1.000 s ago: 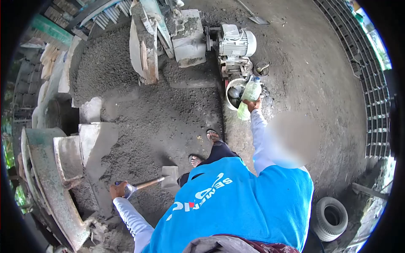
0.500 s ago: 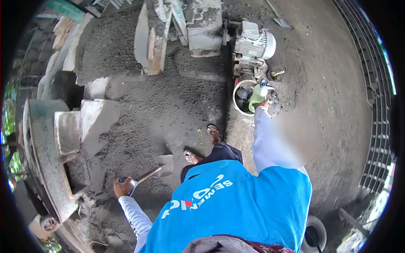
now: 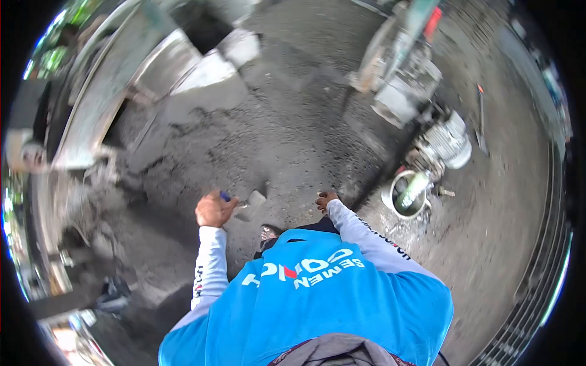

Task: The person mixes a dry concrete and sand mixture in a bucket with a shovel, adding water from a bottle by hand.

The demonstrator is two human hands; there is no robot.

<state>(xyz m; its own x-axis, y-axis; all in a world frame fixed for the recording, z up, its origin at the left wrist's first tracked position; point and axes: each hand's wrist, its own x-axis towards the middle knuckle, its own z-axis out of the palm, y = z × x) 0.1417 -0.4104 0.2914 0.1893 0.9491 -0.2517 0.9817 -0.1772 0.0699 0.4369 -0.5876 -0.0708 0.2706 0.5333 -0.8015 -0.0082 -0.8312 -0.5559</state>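
My left hand (image 3: 215, 208) is wrapped round the blue grip of a shovel. The shovel's grey blade (image 3: 250, 205) hangs over the dark floor, and most of its shaft is foreshortened. My right hand (image 3: 326, 200) is in front of my body with bent fingers, slightly apart, and nothing visible in them. Off to the right, a pale green bottle (image 3: 413, 190) leans in a white bucket (image 3: 403, 210), away from both hands.
A motor (image 3: 448, 141) stands beyond the bucket, beside a blurred machine (image 3: 403, 85). Loose grey material (image 3: 287, 122) covers the ground ahead. A large metal chute (image 3: 104, 91) and pale slabs (image 3: 204, 73) are at left. A long-handled tool (image 3: 481, 122) lies far right.
My right hand has let go of the green bottle, which now rests in the bucket, and has come left. My left hand has moved inward with the shovel. The view has turned left.
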